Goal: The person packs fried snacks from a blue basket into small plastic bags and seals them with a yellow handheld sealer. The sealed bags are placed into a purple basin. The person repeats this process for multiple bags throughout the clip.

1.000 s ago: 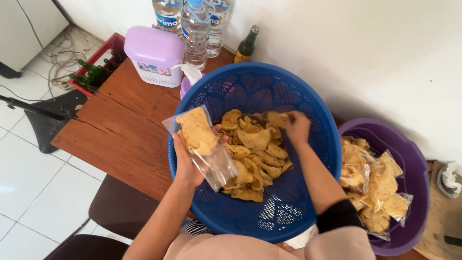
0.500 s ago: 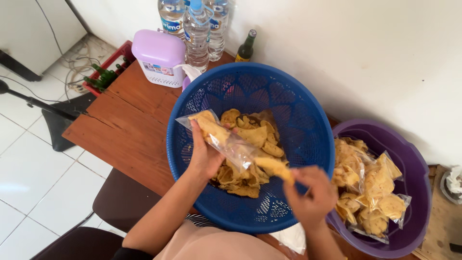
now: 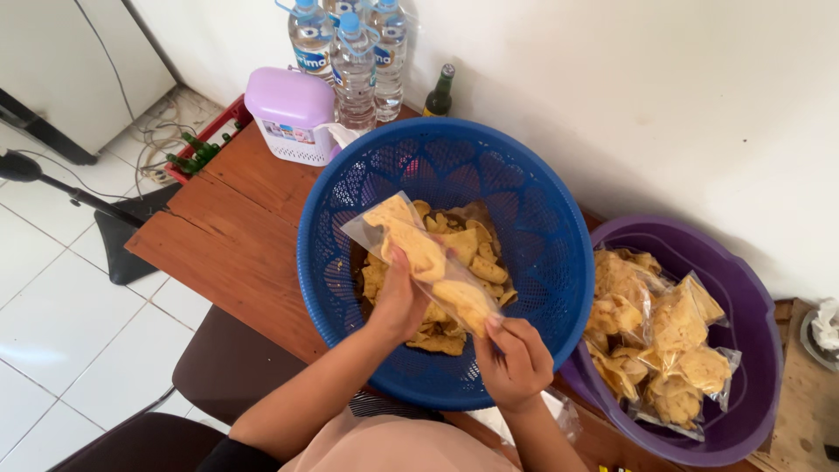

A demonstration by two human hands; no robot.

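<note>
A clear plastic bag (image 3: 424,253) part-filled with yellow chips lies tilted over the blue basket (image 3: 542,227). My left hand (image 3: 398,301) grips the bag from below near its middle. My right hand (image 3: 516,363) pinches the bag's lower open end over the basket's near rim, pressing a chip in. Loose yellow chips (image 3: 476,253) cover the basket floor under the bag.
A purple tub (image 3: 752,297) at the right holds several filled chip bags (image 3: 673,341). At the back of the brown table (image 3: 227,236) stand water bottles (image 3: 354,61), a lilac box (image 3: 291,114) and a small dark bottle (image 3: 440,90). A dark stool (image 3: 227,367) stands below the table edge.
My right hand left the loose chips in the basket and came back to the bag's open end. My left hand tilted the bag over toward the right.
</note>
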